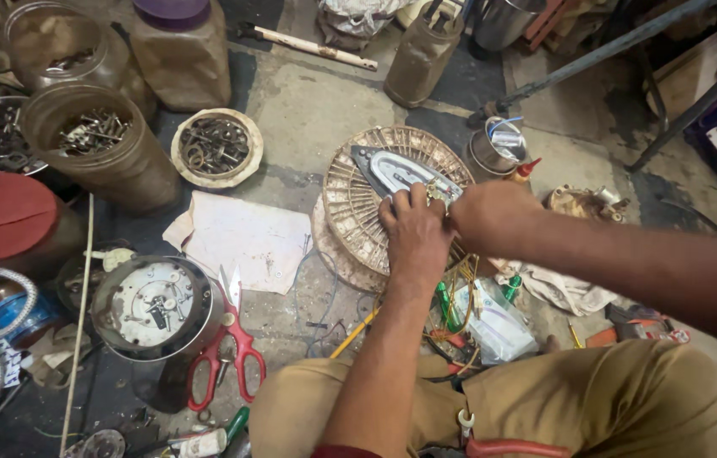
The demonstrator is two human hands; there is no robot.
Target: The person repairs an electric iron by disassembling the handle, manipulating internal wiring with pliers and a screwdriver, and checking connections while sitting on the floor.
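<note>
Underneath, stained concrete floor (324, 102), both hands (416, 231) over a round grille (350, 203)

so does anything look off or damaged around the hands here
Yes. The iron soleplate under both hands lies stripped of its body on an upturned fan guard, wires loose beside it. Red-handled scissors lie open on the floor. Nothing looks spilled.

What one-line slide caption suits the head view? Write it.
Both hands, left hand and right hand, work on an iron soleplate atop a round wire grille, red scissors nearby.
</note>
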